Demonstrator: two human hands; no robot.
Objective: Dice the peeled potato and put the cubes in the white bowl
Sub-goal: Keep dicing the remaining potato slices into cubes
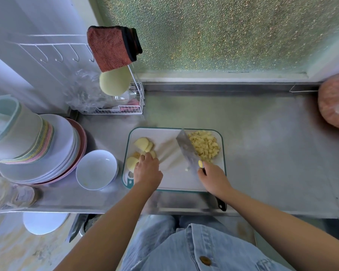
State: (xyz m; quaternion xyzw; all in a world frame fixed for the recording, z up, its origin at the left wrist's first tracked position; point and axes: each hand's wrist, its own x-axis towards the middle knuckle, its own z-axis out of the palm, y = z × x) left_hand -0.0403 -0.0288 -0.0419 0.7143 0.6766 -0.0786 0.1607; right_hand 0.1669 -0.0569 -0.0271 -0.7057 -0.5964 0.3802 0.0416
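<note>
Two hands work over a white cutting board (174, 180) with a teal edge. The left hand (148, 170) has its fingers bent down onto the potato slices (143, 144) and grips the nearest ones. More slices lie just beyond and to the left of those fingertips, close to the board's left edge. The right hand (213, 178) is wrapped round the handle of a knife (187, 150). The blade runs away from the fingers toward the board's far edge, and the handle's black end sticks out past the near edge of the steel counter (262, 153). The potato cubes (205, 145) are piled beyond the right fingers, against the blade's right side, near the board's far right corner. Bare board lies between the two hands. The white bowl (96, 169) sits left of the left fingers, just beside the board and touching a stack of plates (53, 153).
</note>
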